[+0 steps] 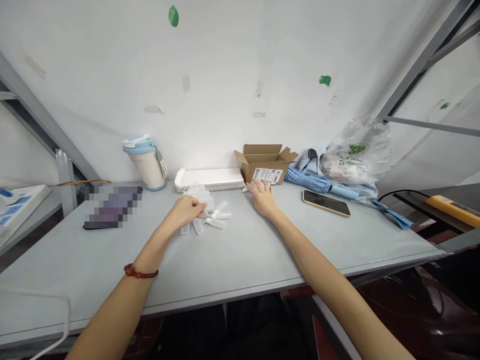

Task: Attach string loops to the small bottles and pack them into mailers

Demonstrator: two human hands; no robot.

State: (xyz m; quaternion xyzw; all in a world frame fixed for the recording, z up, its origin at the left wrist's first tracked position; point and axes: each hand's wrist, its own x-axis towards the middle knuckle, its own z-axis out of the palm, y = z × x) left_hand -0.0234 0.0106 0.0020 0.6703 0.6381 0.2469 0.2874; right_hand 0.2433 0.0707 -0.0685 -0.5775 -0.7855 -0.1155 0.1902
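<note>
Several small translucent plastic pieces with narrow tabs lie in a loose pile on the grey table. My left hand is at the pile's left side, thumb and fingers pinched on one of the translucent plastic pieces. Farther right, my right hand rests with fingers stretched out and slightly spread before an open cardboard box. Small whitish scraps show beside its fingertips; what they are is too small to tell. Behind the pile, a stack of white flat sheets or trays lies against the wall.
A cream tumbler with a blue lid stands back left, near a dark, pixelated flat object. On the right are a phone, a folded blue umbrella and a clear plastic bag. A white cable hangs front left.
</note>
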